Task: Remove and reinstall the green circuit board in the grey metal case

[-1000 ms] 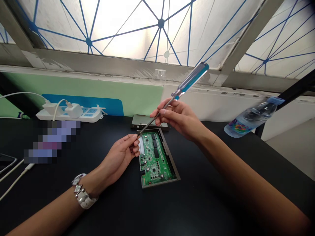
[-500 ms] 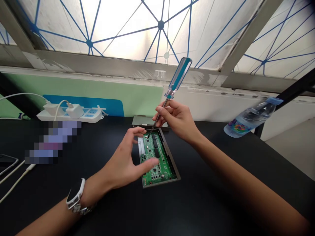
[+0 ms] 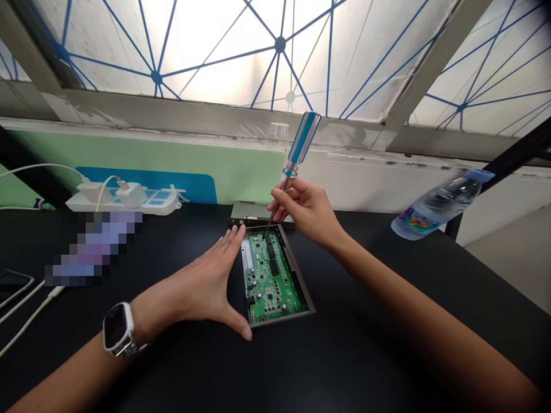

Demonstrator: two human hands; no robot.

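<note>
A green circuit board (image 3: 262, 275) sits in a shallow metal frame (image 3: 297, 272) on the black table. My right hand (image 3: 307, 206) pinches the shaft of a screwdriver (image 3: 303, 137) whose clear handle has blue stripes. The screwdriver leans with its handle up, and its tip is at the upper part of the board; whether it touches cannot be made out. Along the left side of the frame lies my left hand (image 3: 210, 281), thumb and fingers spread wide, fingertips by the upper left corner and thumb by the lower left one.
A flat grey metal piece (image 3: 249, 212) lies behind the frame. At the left are a white power strip (image 3: 159, 201) with plugs and a phone (image 3: 12, 284). A water bottle (image 3: 439, 206) leans at the right. The window wall borders the table's back.
My left hand has moved left and down off the board to its left edge, its fingers straightening. The screwdriver has become more upright, its tip shifting slightly right.
</note>
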